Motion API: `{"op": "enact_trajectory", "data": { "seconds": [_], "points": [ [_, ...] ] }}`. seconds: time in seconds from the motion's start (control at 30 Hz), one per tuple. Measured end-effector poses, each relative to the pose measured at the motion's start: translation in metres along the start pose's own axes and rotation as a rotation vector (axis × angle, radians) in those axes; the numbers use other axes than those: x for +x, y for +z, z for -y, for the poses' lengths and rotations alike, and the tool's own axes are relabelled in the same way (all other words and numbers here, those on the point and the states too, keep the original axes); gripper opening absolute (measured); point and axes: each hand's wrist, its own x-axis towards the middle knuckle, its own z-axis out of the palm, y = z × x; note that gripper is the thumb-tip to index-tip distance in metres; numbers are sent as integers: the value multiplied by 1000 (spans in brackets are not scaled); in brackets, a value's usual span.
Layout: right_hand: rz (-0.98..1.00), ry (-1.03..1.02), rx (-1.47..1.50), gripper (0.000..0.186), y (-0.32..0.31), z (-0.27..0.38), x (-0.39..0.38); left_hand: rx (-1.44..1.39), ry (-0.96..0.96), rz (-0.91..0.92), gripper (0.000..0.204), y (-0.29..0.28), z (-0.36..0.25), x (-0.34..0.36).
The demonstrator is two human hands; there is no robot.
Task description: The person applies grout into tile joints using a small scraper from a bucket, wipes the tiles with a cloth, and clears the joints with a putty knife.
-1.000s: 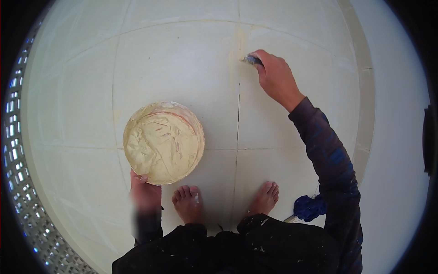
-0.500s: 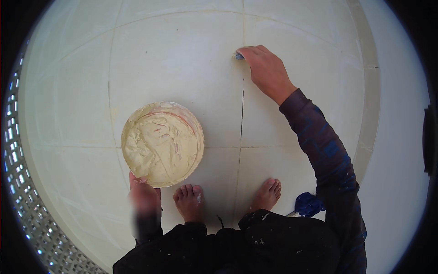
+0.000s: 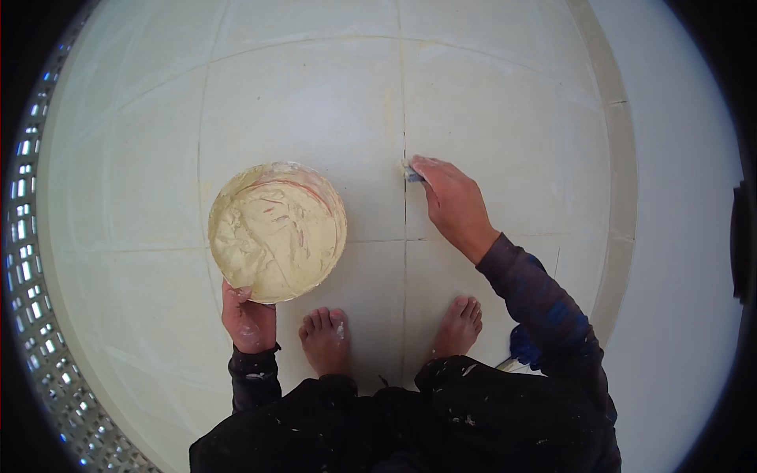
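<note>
My left hand (image 3: 249, 322) grips the near left rim of a round tub, its thumb over the edge. Pale cream paste (image 3: 276, 236), smeared and ridged with a few reddish streaks, fills the tub (image 3: 340, 206). To the right, my right hand (image 3: 456, 201) is closed around a small grey-blue scraper (image 3: 413, 174), mostly hidden by the fingers. Its tip, with cream paste on it, meets the floor at a tile joint (image 3: 405, 206). A dark gap shows along this joint on the near side of the scraper.
Large pale tiles (image 3: 307, 102) cover the floor, with a beige border strip (image 3: 623, 158) and white wall at right. Lattice panelling (image 3: 27, 276) curves along the left. My bare feet (image 3: 325, 340) stand below the tub. A dark blue bundle (image 3: 523, 347) lies by my right sleeve.
My right hand has drawn the scraper toward me along the tile joint. The tub has risen slightly in view, still held by my left hand. The view has shifted a little.
</note>
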Motion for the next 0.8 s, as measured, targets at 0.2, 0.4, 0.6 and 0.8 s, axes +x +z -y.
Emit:
{"op": "enact_trajectory", "data": {
  "seconds": [0.2, 0.4, 0.6, 0.8],
  "points": [
    [-64, -132, -334, 31, 49, -22, 30, 12, 8, -35, 59, 5, 0, -1],
    [79, -103, -166, 32, 35, 48, -80, 15, 16, -12, 60, 5, 1, 1],
    [-66, -46, 62, 30, 3, -3, 64, 24, 22, 0, 60, 5, -1, 0],
    [29, -129, -290, 28, 32, -58, 195, 19, 32, -55, 59, 3, 1, -2]
  ]
}}
